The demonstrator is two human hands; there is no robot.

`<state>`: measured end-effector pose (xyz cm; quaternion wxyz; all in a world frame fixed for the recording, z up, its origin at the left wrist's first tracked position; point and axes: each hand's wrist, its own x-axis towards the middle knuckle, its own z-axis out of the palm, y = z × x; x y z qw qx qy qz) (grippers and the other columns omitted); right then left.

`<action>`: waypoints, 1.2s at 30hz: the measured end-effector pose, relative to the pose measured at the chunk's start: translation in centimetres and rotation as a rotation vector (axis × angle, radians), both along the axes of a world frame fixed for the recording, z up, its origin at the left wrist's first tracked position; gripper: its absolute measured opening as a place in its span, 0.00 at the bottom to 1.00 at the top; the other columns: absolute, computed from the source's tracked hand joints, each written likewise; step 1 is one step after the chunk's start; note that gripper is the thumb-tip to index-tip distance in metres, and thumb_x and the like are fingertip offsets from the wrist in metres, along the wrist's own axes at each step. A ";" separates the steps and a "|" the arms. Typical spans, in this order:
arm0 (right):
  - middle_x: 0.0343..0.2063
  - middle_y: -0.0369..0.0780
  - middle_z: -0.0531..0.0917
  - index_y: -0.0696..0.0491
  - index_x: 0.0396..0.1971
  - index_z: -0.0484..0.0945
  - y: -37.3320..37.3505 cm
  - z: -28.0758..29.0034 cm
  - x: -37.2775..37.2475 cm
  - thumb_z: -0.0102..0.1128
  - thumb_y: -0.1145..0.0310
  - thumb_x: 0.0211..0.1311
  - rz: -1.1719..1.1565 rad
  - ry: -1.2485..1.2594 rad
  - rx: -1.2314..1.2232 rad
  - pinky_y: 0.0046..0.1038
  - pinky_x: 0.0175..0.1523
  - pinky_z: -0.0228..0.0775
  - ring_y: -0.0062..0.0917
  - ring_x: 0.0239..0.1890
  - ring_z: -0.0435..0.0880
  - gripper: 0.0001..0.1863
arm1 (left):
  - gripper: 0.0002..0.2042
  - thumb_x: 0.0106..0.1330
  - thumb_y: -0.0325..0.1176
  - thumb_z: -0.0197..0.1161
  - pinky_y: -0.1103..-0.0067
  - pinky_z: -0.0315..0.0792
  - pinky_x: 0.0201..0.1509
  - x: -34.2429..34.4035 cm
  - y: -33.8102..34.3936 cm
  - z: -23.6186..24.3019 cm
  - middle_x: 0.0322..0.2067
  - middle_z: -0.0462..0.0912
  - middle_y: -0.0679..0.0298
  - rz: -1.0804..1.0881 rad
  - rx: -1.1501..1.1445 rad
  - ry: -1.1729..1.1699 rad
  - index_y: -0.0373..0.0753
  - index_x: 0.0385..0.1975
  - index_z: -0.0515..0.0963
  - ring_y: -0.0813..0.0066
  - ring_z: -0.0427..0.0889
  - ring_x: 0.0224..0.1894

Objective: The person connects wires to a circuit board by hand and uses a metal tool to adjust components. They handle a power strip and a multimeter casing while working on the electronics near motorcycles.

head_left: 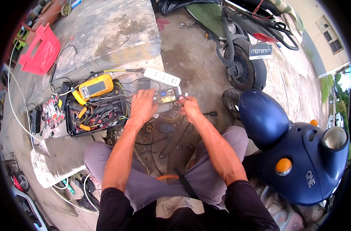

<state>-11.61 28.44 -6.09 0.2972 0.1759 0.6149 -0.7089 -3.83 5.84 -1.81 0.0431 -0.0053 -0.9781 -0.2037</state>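
A small open-cased circuit board (pixel 167 96), with a blue component on it, is held between my hands above low concrete. My left hand (pixel 143 103) grips its left end, fingers curled. My right hand (pixel 191 107) is closed at its right end, beside a small white piece too small to identify. Just behind lies a white power strip (pixel 162 76). To the left, a black toolbox (pixel 71 129) holds tangled leads and tools, with a yellow meter (pixel 93 87) on top. Loose black cables (pixel 164 150) hang and lie below my hands, between my knees.
A dark blue scooter body (pixel 298 165) fills the right side, below a parked scooter's rear wheel (pixel 241 69). A pink plastic basket (pixel 31 61) stands on the concrete slab (pixel 106 27) at upper left. A pale block (pixel 61 154) is left of my knee.
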 end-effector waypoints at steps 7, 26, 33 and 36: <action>0.34 0.37 0.81 0.61 0.49 0.79 1.7 3.3 1.1 0.58 0.66 0.81 0.063 0.019 -0.071 0.23 0.22 0.53 0.14 0.21 0.64 0.12 | 0.35 0.64 0.35 0.74 0.61 0.69 0.73 1.5 0.1 2.2 0.66 0.80 0.50 -0.013 0.086 -0.095 0.35 0.72 0.72 0.50 0.78 0.67; 0.24 0.30 0.70 0.58 0.43 0.75 3.3 10.6 4.7 0.64 0.68 0.74 0.180 0.060 -0.248 0.21 0.23 0.47 0.11 0.21 0.61 0.10 | 0.33 0.65 0.27 0.68 0.64 0.72 0.73 3.7 0.0 6.0 0.68 0.77 0.49 -0.052 0.450 -0.096 0.37 0.72 0.71 0.47 0.79 0.68; 0.21 0.27 0.67 0.56 0.44 0.74 3.2 12.3 5.5 0.63 0.70 0.73 0.208 0.076 -0.279 0.21 0.23 0.48 0.11 0.20 0.61 0.08 | 0.33 0.63 0.24 0.67 0.65 0.69 0.76 4.4 -0.5 7.5 0.70 0.75 0.49 -0.086 0.539 -0.061 0.37 0.73 0.71 0.50 0.76 0.71; 0.22 0.27 0.67 0.55 0.44 0.74 3.4 11.6 5.4 0.63 0.71 0.72 0.265 0.113 -0.321 0.21 0.23 0.48 0.10 0.20 0.61 0.08 | 0.34 0.62 0.22 0.68 0.66 0.67 0.78 4.9 -0.9 8.3 0.70 0.75 0.50 -0.074 0.578 -0.091 0.38 0.73 0.71 0.52 0.75 0.72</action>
